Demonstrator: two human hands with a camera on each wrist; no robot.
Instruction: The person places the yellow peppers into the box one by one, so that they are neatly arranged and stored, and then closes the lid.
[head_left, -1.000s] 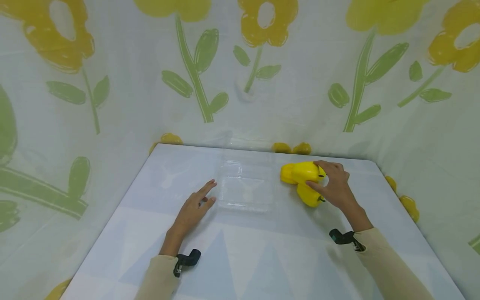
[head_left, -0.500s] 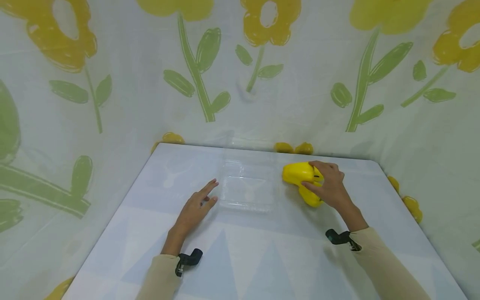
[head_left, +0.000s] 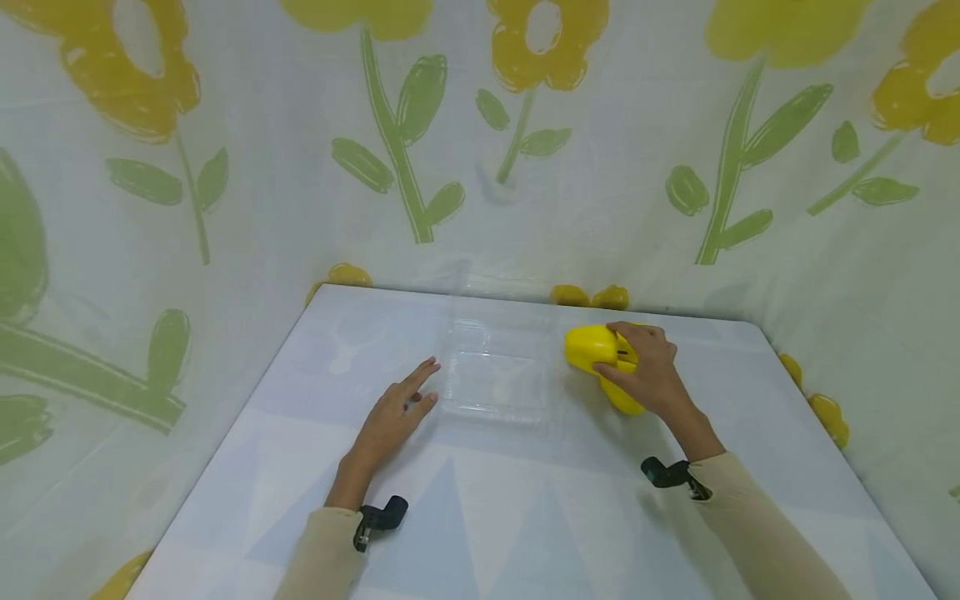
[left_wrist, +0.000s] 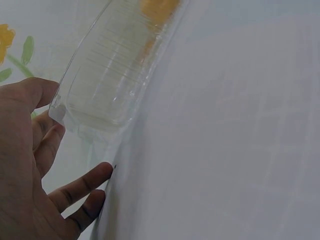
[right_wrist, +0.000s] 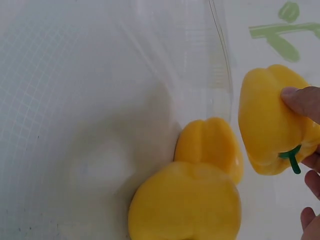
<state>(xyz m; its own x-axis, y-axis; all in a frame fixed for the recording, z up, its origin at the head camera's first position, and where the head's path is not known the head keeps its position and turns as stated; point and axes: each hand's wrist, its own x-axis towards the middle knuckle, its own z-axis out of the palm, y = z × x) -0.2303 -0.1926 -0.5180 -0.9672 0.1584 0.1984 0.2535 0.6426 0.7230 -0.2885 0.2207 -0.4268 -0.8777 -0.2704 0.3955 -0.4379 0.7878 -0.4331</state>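
My right hand (head_left: 648, 371) grips a yellow bell pepper (head_left: 591, 347) near its stem end, held above the table just right of the clear plastic container. In the right wrist view that pepper (right_wrist: 267, 117) shows a green stem, with the thumb pressed on its side. Two more yellow peppers lie below it: a near one (right_wrist: 185, 202) and a smaller-looking one (right_wrist: 210, 145) behind it. The head view has them partly hidden by the right hand. My left hand (head_left: 390, 421) rests at the left side of the container (head_left: 495, 410), fingers loosely extended, fingertips at its rim (left_wrist: 75, 55).
The container's transparent lid (head_left: 498, 290) stands raised at the back, near the table's far edge. A pale table (head_left: 480, 517) with blue triangle shapes lies beneath everything. Behind and beside it hangs a flower-printed cloth (head_left: 600, 192).
The right hand has lifted the bell pepper off the others and carried it slightly left, toward the container. My left hand has stayed in place beside the container.
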